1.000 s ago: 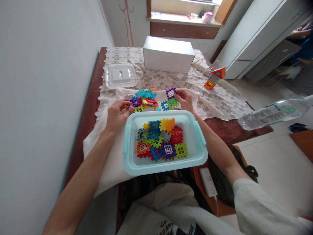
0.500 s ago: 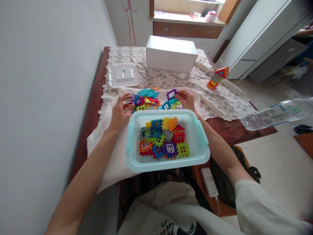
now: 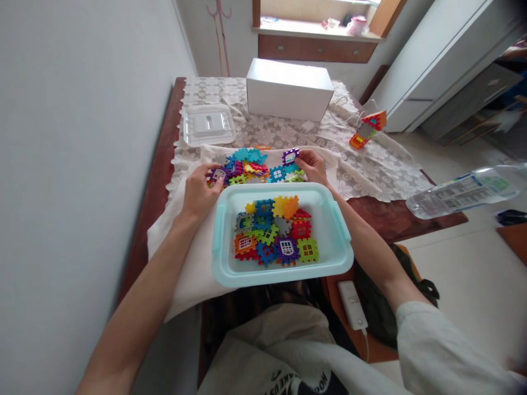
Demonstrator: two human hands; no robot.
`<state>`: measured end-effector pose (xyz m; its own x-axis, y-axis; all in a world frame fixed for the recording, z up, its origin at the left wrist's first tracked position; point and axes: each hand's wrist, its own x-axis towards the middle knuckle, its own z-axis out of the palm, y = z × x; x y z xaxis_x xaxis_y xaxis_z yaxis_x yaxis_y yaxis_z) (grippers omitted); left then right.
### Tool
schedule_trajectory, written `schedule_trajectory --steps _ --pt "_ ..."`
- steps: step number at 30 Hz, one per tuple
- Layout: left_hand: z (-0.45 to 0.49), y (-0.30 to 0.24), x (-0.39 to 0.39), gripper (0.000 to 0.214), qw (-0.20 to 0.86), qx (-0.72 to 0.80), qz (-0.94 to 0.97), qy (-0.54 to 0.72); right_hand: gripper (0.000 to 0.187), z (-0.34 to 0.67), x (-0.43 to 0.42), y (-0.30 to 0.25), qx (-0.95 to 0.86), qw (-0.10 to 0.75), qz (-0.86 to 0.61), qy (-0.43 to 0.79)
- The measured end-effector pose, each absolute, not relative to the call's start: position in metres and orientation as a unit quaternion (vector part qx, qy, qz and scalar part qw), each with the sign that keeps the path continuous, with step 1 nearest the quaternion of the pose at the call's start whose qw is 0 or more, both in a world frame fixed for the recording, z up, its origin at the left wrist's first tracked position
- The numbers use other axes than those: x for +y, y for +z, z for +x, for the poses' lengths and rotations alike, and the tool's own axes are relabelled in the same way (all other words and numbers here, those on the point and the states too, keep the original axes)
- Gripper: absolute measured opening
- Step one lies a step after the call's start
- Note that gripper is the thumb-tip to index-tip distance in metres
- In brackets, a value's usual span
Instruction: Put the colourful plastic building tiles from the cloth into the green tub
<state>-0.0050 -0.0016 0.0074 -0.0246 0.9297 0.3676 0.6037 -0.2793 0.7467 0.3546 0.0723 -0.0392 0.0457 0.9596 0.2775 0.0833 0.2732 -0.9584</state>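
A pale blue tub (image 3: 333, 258) near the table's front edge holds several coloured interlocking window tiles (image 3: 275, 230). Behind it a loose pile of the same tiles (image 3: 251, 167) lies on a white cloth (image 3: 193, 269). My left hand (image 3: 200, 189) is at the pile's left end, with its fingers pinching a purple tile (image 3: 217, 175). My right hand (image 3: 312, 166) is at the pile's right end, its fingers on another purple tile (image 3: 290, 157) held just above the cloth.
A clear lid (image 3: 208, 123) and a white box (image 3: 289, 89) sit further back on the lace tablecloth (image 3: 370, 164). A small built tile house (image 3: 365, 129) stands at the right. A power bank (image 3: 352, 304) lies on the chair; a plastic bottle (image 3: 465, 192) pokes in from the right.
My left hand has picked a purple tile out of the pile's left end and drawn it toward the tub. My right hand stays on its purple tile.
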Motion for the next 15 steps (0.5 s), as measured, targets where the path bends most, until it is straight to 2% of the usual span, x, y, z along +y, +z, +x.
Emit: schedule_trajectory --steps 6,13,15 --pt "-0.0101 0.0005 0.0014 0.064 0.206 0.581 0.663 0.425 0.046 0.3527 0.0699 -0.0379 -0.555 0.572 -0.458 0.393" --pt "-0.0112 0.0017 -0.0031 0.049 0.101 0.607 0.689 0.385 0.041 0.3526 0.0665 -0.0364 -0.562 0.571 -0.455 0.388" --pt "-0.0128 0.0042 -0.0004 0.043 0.104 0.609 0.705 0.349 0.043 0.3524 0.0673 -0.0371 -0.558 0.571 -0.456 0.393"
